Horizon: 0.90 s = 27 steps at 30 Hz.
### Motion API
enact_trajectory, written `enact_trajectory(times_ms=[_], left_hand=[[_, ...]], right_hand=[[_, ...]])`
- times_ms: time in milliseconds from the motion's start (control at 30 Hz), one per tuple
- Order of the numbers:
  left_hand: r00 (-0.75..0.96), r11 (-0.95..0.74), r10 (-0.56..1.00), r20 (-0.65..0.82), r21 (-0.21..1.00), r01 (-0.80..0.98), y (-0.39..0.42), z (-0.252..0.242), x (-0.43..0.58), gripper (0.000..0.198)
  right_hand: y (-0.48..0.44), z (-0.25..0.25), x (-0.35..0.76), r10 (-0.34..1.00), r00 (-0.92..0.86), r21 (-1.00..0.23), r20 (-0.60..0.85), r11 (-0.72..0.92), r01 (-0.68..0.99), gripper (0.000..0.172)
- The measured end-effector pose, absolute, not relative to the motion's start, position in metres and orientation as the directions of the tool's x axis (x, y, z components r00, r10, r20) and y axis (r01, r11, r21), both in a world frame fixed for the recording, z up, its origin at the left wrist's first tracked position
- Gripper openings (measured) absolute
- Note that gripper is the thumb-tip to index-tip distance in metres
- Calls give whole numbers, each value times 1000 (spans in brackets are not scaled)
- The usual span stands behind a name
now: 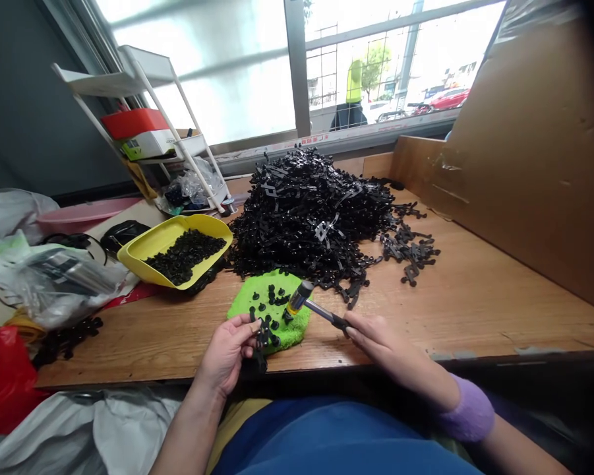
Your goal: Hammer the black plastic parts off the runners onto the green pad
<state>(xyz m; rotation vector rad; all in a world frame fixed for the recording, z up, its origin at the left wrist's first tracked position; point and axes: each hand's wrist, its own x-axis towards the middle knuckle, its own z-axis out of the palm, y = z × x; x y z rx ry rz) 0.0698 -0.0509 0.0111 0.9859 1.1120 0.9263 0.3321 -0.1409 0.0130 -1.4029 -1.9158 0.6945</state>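
Left grip (226, 353) pinching black plastic strip (264, 335), right grip (380, 346) shut on hammer (300, 297), table edge (128, 381) just below

Beyond the grip, daylight is being let in by a wide window (217, 79), and left of the grip a white shelf rack (93, 82) is being kept beside a dark grey wall (24, 99).

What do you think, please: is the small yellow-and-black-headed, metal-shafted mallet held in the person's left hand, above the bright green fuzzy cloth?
Not quite: the head view shows the mallet in the right hand, not the left, above the bright green fuzzy cloth as you said.
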Motion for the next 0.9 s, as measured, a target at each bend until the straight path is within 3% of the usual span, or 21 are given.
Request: enact_trajectory(times_ms=[400,567,767,900], left_hand=[[236,303,924,-300,953,25,-47,11,71,23],[218,309,925,-311,950,42,-46,11,71,25],[234,297,924,-303,953,60,-43,11,72,26],[224,297,926,-303,953,63,-42,10,72,27]], right_hand=[[-132,19,326,951,-238,-629,198,310,713,24],[-123,32,317,912,-249,-533,327,396,748,21],[-115,42,310,920,-321,-254,224,373,892,18],[-114,45,310,916,-311,-283,253,378,882,18]])
